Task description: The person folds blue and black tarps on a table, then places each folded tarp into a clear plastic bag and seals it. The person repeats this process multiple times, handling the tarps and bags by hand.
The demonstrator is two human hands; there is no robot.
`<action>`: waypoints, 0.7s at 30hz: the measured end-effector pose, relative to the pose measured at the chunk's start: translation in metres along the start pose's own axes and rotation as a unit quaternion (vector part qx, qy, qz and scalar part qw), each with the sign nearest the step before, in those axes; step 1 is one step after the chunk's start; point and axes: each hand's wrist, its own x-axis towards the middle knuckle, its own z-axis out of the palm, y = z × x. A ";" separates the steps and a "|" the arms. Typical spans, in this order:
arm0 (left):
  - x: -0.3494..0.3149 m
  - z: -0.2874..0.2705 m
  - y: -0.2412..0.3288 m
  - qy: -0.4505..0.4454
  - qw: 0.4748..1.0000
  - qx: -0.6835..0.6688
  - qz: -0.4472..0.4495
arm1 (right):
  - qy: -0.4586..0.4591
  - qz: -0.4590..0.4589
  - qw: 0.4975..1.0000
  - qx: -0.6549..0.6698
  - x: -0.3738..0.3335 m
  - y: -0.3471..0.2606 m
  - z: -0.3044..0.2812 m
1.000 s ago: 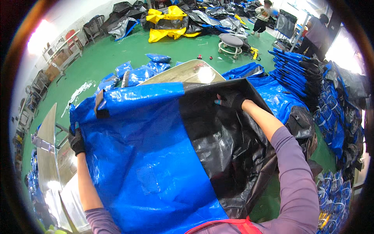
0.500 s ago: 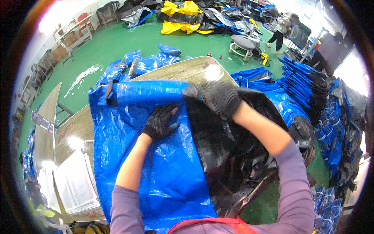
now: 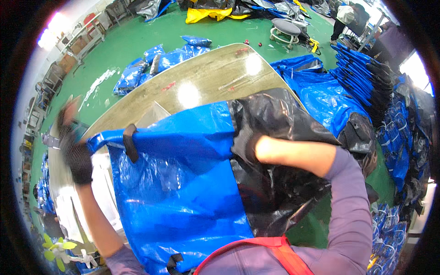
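A large glossy bag of woven plastic (image 3: 183, 188), blue on the left and black on the right, lies spread over the table before me. My right hand (image 3: 244, 145), in a dark knit glove, is closed on the material near the blue-black seam; its fingers are mostly hidden. My left hand (image 3: 75, 153), gloved with bare fingertips, is at the bag's upper left corner. Its fingers stretch upward, blurred and apart, and the corner touches or nearly touches the hand. A black strap loop (image 3: 130, 143) hangs close to that corner.
The wood-patterned table (image 3: 206, 73) shows beyond the bag. White sheets (image 3: 103, 197) are stacked at the left. Blue packages (image 3: 169, 60) lie on the floor past the table. Folded blue bags (image 3: 353, 87) pile up at the right. A round stool (image 3: 285, 28) and a person (image 3: 344, 18) are farther off.
My left hand has swung from the bag's middle out to the left. The rolled upper edge has flattened and come nearer. My right hand has moved down and is partly hidden.
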 end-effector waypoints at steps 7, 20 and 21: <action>-0.039 0.051 0.107 -0.578 0.812 0.066 -0.059 | 0.235 0.250 0.926 0.154 -0.056 0.050 0.000; 0.007 0.110 0.235 -0.348 0.886 -0.272 0.139 | 0.201 0.229 0.942 0.143 -0.066 0.049 0.102; -0.007 0.122 0.262 -0.396 0.879 -0.213 0.156 | 0.212 0.231 0.923 0.222 -0.080 0.042 0.082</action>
